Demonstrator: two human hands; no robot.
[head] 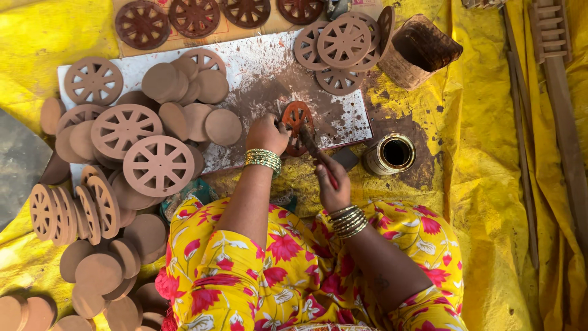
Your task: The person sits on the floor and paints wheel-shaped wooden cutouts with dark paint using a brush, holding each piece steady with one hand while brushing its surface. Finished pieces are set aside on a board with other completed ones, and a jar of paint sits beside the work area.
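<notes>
Your left hand [267,133] closed on the painted spoked wheel [296,120], steadying it on the spattered white board [269,67]. Your right hand [332,184] gripped the paintbrush [311,146] against it.

L hand [267,133] fingers curled — R hand [331,184] fisted

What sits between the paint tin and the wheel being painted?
Head view: the right hand with its brush, plus a small dark block, lie between the tin and the wheel.

Bright even daylight, soft short shadows, sharp focus, vivid colours, no glare
</notes>
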